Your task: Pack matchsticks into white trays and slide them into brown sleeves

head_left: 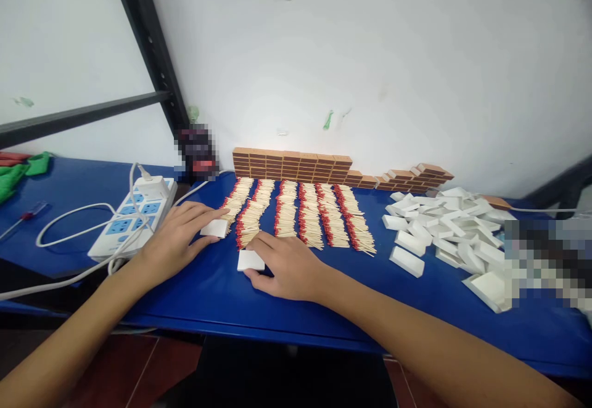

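My left hand (182,229) has its thumb and fingers closed around a small white matchbox tray (214,229), beside the leftmost row of matches (239,195). A second white matchbox tray (250,261) is gripped between the thumb and fingers of my right hand (291,266), just in front of another row of matches (263,198). Both trays show a plain white face; whether matches are inside them is hidden. Several rows of red-tipped wooden matches lie side by side on the blue table (203,297).
Stacked brown matchboxes (291,166) line the wall behind the matches, with a lower, uneven stack (411,178) to their right. White trays (456,223) lie heaped at right. A power strip (134,217) with looping white cables stands at left, near a black metal post (152,44).
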A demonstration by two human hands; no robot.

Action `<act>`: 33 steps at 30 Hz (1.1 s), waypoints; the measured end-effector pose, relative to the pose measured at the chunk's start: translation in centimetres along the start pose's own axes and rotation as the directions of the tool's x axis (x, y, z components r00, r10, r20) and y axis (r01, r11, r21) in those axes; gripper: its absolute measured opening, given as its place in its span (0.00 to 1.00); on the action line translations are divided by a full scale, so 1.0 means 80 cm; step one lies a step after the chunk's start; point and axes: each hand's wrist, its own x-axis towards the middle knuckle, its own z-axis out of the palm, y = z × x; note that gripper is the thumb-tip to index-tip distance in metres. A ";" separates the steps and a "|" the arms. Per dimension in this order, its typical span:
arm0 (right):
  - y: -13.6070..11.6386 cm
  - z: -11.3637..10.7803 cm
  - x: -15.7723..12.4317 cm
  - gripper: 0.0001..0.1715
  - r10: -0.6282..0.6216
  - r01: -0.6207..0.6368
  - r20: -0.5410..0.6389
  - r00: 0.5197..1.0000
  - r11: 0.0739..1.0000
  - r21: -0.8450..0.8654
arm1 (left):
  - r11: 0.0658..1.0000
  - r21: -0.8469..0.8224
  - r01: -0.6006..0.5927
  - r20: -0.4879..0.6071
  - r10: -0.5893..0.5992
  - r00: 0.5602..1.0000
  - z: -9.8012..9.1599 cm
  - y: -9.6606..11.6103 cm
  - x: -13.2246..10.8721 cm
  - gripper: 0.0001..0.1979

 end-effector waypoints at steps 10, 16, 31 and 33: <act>0.000 0.006 -0.003 0.19 -0.072 0.073 -0.051 0.996 0.997 0.019 | 1.000 -0.013 -0.026 -0.036 0.026 0.999 -0.004 0.000 -0.007 0.22; -0.001 0.004 -0.004 0.19 -0.081 0.082 -0.036 0.996 0.997 0.009 | 0.999 -0.013 -0.030 -0.051 0.029 0.998 -0.004 0.003 -0.014 0.21; -0.001 0.005 -0.003 0.19 -0.088 0.088 -0.035 0.996 0.996 -0.004 | 0.973 0.186 -0.138 -0.156 0.168 0.973 0.001 0.002 -0.021 0.24; -0.001 0.005 -0.003 0.19 -0.088 0.088 -0.030 0.996 0.996 -0.007 | 0.966 0.214 -0.142 -0.191 0.184 0.964 0.002 0.005 -0.022 0.24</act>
